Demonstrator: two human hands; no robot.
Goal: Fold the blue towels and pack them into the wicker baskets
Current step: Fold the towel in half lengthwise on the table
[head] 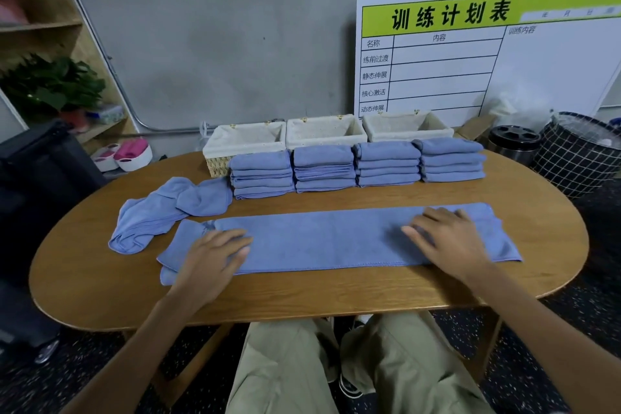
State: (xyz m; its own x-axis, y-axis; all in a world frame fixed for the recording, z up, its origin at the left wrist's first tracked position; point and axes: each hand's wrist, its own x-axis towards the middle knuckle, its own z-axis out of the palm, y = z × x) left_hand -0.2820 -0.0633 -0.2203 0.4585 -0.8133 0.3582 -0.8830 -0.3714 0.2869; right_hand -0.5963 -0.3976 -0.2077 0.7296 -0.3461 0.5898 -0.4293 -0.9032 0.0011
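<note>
A long blue towel (329, 237), folded into a narrow strip, lies flat across the front of the oval wooden table (302, 292). My left hand (215, 255) rests palm down on its left end, fingers spread. My right hand (447, 239) presses flat on its right part. A crumpled blue towel (161, 212) lies at the left. Several stacks of folded blue towels (356, 168) stand in a row behind. Three lined wicker baskets (245, 141) (324, 131) (405, 126) stand along the far edge with no towels visible in them.
A whiteboard (487, 54) with a chart leans on the wall at the right. A checked laundry basket (578, 155) and a metal bin (512, 143) stand on the floor to the right. Shelves with plants (53, 84) are at the left. My knees are under the table.
</note>
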